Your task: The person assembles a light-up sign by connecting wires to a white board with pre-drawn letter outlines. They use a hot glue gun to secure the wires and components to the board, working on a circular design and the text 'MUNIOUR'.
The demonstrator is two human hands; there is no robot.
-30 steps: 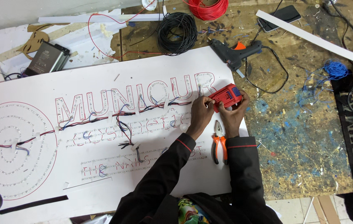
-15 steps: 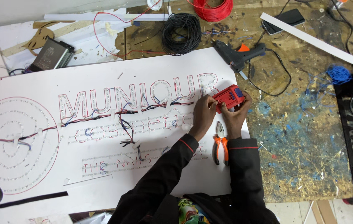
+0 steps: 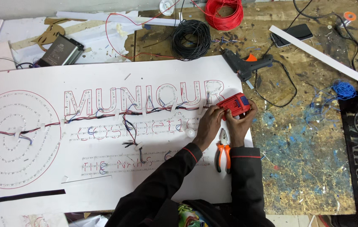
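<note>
Gripping a small red box-shaped tool [image 3: 234, 105] with fingers closed round it, the left hand [image 3: 209, 122] and right hand [image 3: 240, 124] hold it over the white sign board [image 3: 103, 185], at the right end of its wired outline letters. This looks like work on the wiring there; what follows calls for steady placement, with the orange-handled pliers [image 3: 223, 149] just beside the wrists.

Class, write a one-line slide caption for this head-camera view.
Both hands, left hand and right hand, grip a red tool over a white sign board.

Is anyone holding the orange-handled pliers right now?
No, the orange-handled pliers lie untouched on the white sign board between the person's forearms.
</note>
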